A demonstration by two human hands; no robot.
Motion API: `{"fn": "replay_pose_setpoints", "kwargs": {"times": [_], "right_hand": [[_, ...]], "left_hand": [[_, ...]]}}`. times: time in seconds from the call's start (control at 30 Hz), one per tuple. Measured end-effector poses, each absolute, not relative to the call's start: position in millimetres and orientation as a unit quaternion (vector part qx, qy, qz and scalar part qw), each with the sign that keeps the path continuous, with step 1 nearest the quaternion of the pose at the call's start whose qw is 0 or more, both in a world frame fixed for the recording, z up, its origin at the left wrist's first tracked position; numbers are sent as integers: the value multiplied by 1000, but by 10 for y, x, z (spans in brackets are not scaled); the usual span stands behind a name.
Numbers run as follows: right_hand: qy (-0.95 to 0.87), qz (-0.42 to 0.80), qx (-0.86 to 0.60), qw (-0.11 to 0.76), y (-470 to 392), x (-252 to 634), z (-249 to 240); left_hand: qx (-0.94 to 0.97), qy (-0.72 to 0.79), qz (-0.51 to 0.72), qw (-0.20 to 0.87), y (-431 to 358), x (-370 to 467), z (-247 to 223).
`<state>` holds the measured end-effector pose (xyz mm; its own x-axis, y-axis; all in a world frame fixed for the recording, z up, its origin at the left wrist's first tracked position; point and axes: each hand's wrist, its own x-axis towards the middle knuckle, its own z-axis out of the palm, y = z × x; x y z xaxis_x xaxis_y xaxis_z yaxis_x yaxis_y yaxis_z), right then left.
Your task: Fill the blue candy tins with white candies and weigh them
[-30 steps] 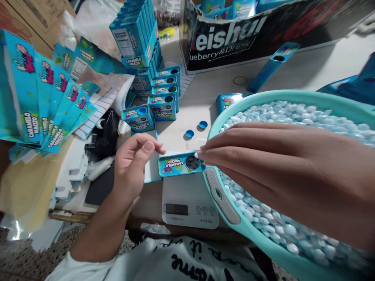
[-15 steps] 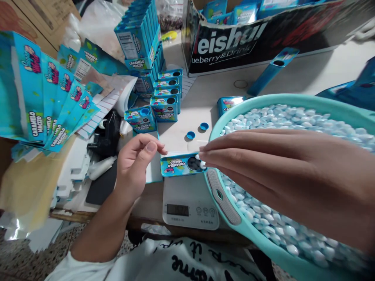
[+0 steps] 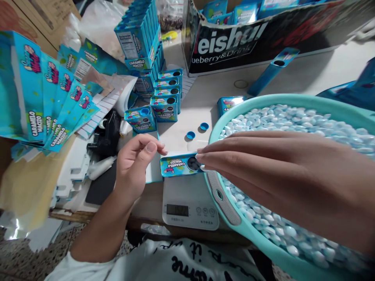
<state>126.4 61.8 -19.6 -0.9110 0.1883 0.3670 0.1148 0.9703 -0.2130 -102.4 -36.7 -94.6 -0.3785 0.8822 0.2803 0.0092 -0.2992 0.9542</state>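
A blue candy box (image 3: 175, 166) with a round hole at its right end stands on the white scale (image 3: 190, 201). Over the right end of that box are the fingertips of my right hand (image 3: 269, 168), pressed together, with a white candy (image 3: 202, 167) at them; the palm side is hidden. My left hand (image 3: 137, 162) is beside the box's left end, thumb and fingers curled close together, and what they hold, if anything, is too small to tell. A turquoise basin (image 3: 216, 136) of pale candies lies under my right hand. Two blue caps (image 3: 190, 135) rest behind the box.
Filled boxes (image 3: 164, 109) stand in a row behind my left hand, beside a tall stack (image 3: 137, 43). A black carton (image 3: 222, 47) is at the back. Flat blue packaging (image 3: 35, 93) and a black tool (image 3: 107, 134) lie at the left.
My right hand's fingertips have moved slightly left over the box's hole, and fewer white candies show at them. My left hand has hardly moved.
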Motion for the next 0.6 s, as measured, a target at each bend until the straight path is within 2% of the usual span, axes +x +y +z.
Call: {"fn": "replay_pose_setpoints", "kwargs": {"times": [0.37, 0.6], "right_hand": [[-974, 77, -51, 206, 573, 1141, -258], [-982, 44, -113, 147, 633, 1229, -225]], "left_hand": [[445, 506, 660, 332, -357, -1033, -967], [445, 505, 660, 334, -353, -1031, -971]]}}
